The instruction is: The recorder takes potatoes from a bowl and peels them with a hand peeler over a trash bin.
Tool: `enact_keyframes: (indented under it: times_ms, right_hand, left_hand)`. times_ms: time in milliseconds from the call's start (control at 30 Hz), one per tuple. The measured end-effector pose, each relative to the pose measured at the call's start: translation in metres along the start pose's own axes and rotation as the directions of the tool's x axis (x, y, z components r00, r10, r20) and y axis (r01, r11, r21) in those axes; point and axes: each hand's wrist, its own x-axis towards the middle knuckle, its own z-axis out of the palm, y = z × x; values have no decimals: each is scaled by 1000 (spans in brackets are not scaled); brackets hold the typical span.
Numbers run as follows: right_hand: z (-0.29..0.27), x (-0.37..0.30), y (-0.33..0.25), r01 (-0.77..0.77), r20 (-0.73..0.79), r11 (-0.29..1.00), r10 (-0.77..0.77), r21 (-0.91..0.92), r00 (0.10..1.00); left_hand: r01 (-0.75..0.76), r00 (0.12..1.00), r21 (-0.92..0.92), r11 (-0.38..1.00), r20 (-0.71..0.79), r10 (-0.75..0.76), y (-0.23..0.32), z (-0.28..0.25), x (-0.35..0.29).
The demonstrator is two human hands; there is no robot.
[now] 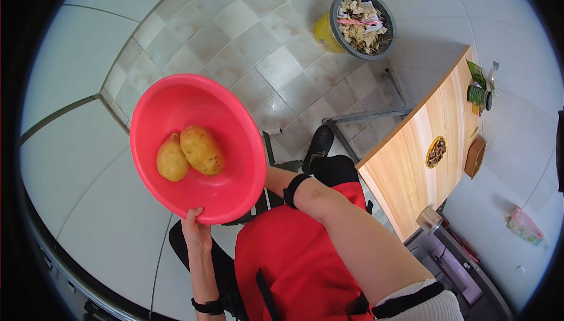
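Note:
A pinkish-red plastic basin (235,145) is held up in front of me, its inside tilted toward the view. Two yellow-brown potatoes lie together in it: a larger potato (202,150) on the right and a smaller potato (172,159) on the left. My left hand (197,230) is closed on the basin's near rim, thumb over the edge. From the lower right my right arm (335,215) reaches behind the basin's right side, which hides the right hand and its fingers.
A yellow bin with a grey rim (392,24), full of scraps, stands on the tiled floor. To the right, a wooden folding table (405,162) holds a small yellow dish of dark bits (436,152), a brown tray (474,156), a metal cup (429,220) and green jars (477,95).

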Motion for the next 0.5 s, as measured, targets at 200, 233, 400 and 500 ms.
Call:
enact_keyframes:
  times_ms: [200,233,400,500]
  right_hand:
    - [11,8,-4,20,56,998,-23,59,998]
    - [19,8,-6,23,78,997,-28,71,997]
    - [67,-9,-21,66,218,990,-93,127,972]
    - [110,-21,-39,94,361,979,-154,178,920]
  left_hand:
    - [9,1000,70,998,29,-11,-3,3,24]
    - [14,999,81,997,29,-16,0,5,25]
    - [-21,998,52,998,57,18,11,9,32]
    - [-26,996,47,999,82,22,12,13,34]
